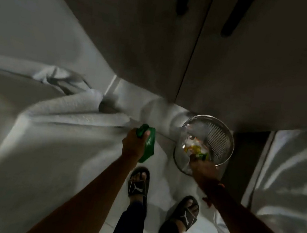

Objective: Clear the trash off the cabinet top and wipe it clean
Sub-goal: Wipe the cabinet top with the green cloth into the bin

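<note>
Head view showed the left hand [134, 145] gripping a green packet [148, 145] over the floor, the right hand [203, 169] pinching wrappers [197, 151] above the mesh bin [222, 139]. Both looked light, crinkly, easily crushed; edges suited pinching.

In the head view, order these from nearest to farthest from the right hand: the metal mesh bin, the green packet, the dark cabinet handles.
1. Round metal mesh bin: directly under the right hand.
2. Green plastic packet: leftward, in the left hand.
3. Dark cabinet handles: far up.

Dim room, grey wardrobe doors [234, 58], white tiled floor [160, 176], rumpled bedding [40, 121]
</note>
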